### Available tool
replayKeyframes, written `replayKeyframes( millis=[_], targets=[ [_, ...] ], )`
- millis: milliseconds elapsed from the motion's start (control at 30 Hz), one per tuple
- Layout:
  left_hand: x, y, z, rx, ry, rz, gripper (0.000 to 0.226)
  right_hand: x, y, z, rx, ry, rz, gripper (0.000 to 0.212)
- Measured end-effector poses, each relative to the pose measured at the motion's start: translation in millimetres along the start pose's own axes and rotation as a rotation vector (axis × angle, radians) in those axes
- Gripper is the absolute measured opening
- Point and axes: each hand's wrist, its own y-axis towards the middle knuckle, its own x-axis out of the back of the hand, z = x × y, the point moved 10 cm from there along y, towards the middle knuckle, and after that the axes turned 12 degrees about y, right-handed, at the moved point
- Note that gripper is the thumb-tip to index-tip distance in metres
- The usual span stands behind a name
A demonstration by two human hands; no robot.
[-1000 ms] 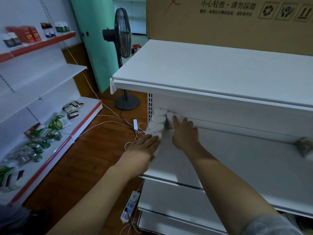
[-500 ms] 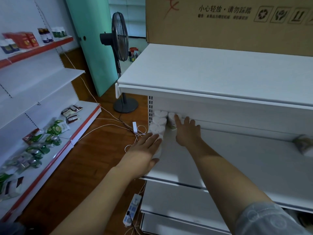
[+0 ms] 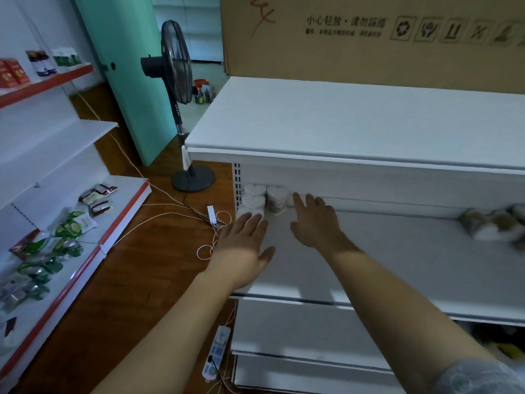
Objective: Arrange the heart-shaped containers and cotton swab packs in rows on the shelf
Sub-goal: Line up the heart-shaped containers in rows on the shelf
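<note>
— Containers first: where do the heart-shaped containers (image 3: 253, 201) sit?

— At about ten o'clock from the middle of the view, packed into the far left corner of the shelf (image 3: 397, 268), under the upper board. One column runs front to back along the left edge, and one more container stands just beside it at the back.

— And the hands?

— The left hand (image 3: 244, 245) lies flat, fingers straight, its tips against the nearest container of the left column. The right hand (image 3: 314, 223) is flat too, fingers spread toward the back wall just right of the second column (whether they touch anything behind them cannot be told). Neither grips a thing.

— So which step?

— By the look of it, squaring up the rows already placed.

— What next?

— Probably more stock: blurred packs (image 3: 491, 223) lie at three o'clock on the same shelf, well apart from the corner, and what they are cannot be made out. One hand would need to reach across and bring some back without knocking the upright containers.
</note>
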Motion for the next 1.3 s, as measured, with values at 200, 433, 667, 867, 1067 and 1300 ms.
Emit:
replayKeyframes(
  millis=[200, 433, 667, 867, 1067, 1300],
  targets=[
    [15, 27, -75, -0.042, -0.102, -0.042, 0.064, 26, -75, -58, -0.045, 0.06, -0.12, 0.068],
    [21, 54, -198, -0.144, -0.097, -0.013, 0.064, 50, -157, -186, -0.207, 0.045, -0.255, 0.059],
    [23, 89, -352, -0.22, -0.127, -0.02, 0.063, 78, -212, -340, -0.318, 0.021, -0.267, 0.057],
    [7, 125, -449, -0.199, -0.144, 0.064, 0.06, 90, -207, -456, -0.289, 0.063, -0.26, 0.058],
    [-14, 158, -466, -0.112, -0.195, 0.18, 0.062, 68, -154, -465, -0.132, 0.071, -0.117, 0.066],
    [-23, 192, -464, -0.121, -0.172, 0.119, 0.057, 54, -100, -474, -0.203, 0.018, -0.076, 0.058]
  ],
)
